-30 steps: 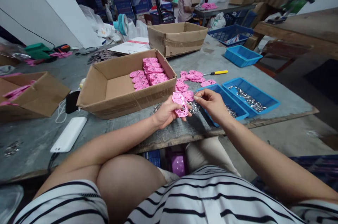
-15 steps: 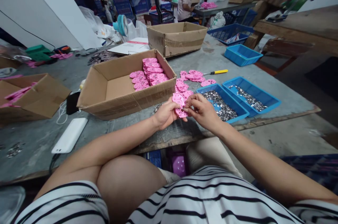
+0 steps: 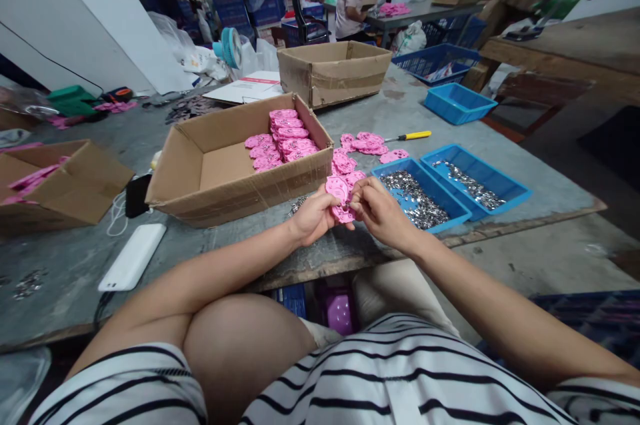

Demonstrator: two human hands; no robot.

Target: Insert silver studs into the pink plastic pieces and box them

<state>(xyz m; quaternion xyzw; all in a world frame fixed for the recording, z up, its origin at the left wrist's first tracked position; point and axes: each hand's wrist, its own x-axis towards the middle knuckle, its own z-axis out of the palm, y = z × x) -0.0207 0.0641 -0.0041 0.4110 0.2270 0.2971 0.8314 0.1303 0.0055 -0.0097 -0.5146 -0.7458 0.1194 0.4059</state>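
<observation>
A flat pink piece with a scalloped outline (image 3: pixel 338 190) is pinched between the thumb and fingers of my left hand (image 3: pixel 315 217), just over the table's front edge. My right hand (image 3: pixel 380 211) is closed at the piece's right side, fingertips pressed together against it. Whatever sits between those fingertips is too small to make out. More loose pink pieces (image 3: pixel 370 143) lie behind my hands. To the right is a blue tray (image 3: pixel 463 217) of small shiny metal parts, with a second blue tray (image 3: pixel 520 197) of similar parts beside it.
A cardboard box (image 3: pixel 240 197) with stacked pink pieces stands left of my hands; another box (image 3: pixel 350 81) is behind it. A yellow-handled tool (image 3: pixel 417 135) lies beyond the trays. At left are a white power bank-like block (image 3: pixel 134 257) and a smaller box (image 3: pixel 95 185). A person (image 3: pixel 350 5) works farther back.
My right fingers have shifted slightly and curled more at the pink piece's edge. My left hand keeps its hold in nearly the same place.
</observation>
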